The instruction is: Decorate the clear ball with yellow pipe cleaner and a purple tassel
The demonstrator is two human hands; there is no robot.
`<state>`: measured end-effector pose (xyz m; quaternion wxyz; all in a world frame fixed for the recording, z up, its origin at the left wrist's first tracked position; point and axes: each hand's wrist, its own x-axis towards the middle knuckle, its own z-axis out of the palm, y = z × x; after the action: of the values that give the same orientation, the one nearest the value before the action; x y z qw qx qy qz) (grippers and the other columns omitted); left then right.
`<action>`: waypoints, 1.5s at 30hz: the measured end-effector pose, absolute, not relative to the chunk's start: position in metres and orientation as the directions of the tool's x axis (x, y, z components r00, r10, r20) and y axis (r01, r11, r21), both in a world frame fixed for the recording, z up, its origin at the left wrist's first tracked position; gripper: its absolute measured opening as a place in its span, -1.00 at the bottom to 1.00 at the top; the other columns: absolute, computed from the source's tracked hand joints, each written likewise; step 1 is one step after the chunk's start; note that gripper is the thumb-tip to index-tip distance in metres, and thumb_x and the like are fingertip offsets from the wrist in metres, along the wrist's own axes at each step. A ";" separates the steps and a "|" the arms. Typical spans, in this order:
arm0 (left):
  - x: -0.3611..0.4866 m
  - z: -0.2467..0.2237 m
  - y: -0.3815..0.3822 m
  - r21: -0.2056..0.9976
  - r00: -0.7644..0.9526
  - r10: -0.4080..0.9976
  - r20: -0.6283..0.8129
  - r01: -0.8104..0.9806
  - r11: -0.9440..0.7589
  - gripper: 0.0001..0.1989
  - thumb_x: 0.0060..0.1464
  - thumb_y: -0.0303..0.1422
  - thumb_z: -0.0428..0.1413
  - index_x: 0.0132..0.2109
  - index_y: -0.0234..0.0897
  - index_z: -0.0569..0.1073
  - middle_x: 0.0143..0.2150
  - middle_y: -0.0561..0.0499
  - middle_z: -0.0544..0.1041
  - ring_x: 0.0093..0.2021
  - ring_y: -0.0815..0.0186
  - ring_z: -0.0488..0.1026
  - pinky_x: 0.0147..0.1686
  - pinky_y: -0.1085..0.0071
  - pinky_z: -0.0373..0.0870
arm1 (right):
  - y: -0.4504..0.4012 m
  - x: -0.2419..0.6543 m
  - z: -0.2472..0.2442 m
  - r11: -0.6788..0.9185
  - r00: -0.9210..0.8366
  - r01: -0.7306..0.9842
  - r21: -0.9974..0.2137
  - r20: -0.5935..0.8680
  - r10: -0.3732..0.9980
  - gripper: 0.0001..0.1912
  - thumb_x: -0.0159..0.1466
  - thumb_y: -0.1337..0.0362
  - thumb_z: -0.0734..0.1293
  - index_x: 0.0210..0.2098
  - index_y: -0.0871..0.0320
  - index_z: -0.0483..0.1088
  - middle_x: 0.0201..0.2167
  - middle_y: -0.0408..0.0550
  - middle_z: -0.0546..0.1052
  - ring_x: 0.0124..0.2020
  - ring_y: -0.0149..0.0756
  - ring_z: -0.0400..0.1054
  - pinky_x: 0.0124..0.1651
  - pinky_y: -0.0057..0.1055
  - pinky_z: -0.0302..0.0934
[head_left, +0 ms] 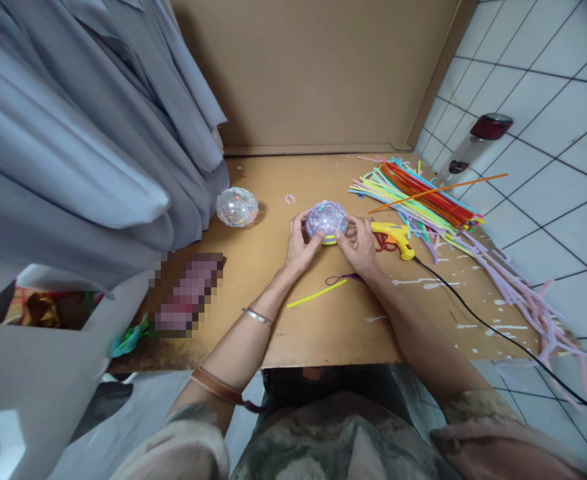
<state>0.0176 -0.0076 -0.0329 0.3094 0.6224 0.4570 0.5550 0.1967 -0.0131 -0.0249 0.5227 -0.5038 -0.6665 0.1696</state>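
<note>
Between my two hands is a clear plastic ball (327, 219) with a purple tint and colored specks. A yellow strip lies along its near side, under my thumbs. My left hand (301, 243) curls round the ball's left side, its thumb at the front. From the right, my right hand (359, 247) grips it the same way. Close to my right fingers rests a yellow glue gun (396, 239) with a black cord. A yellow pipe cleaner (316, 293) lies on the table nearer to me, beside a thin dark purple loop (341, 277).
A second clear speckled ball (237, 207) sits left, by the grey curtain (183, 133). A small pale curved piece (290, 199) lies behind my left hand. Colored pipe cleaners (423, 197) are heaped at the right, near a red-lidded bottle (478, 143). A blurred-out object (187, 293) lies left.
</note>
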 end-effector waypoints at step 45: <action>0.058 -0.009 -0.055 0.724 0.344 0.801 0.490 0.351 -0.594 -0.72 0.28 -0.14 0.09 -0.23 -0.22 0.56 -0.31 -0.08 0.58 -0.29 0.24 0.47 -0.18 0.28 0.44 | -0.063 0.266 -0.014 0.345 -0.326 0.895 -0.284 0.113 0.939 -0.76 0.33 0.37 0.23 -0.36 0.13 0.51 -0.20 0.20 0.57 -0.18 -0.05 0.39 -0.13 -0.21 0.21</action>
<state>0.0584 -0.0547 -0.0092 0.2574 0.7784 0.3699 0.4370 0.2658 -0.0631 -0.0141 0.1290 -0.5660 -0.8098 0.0850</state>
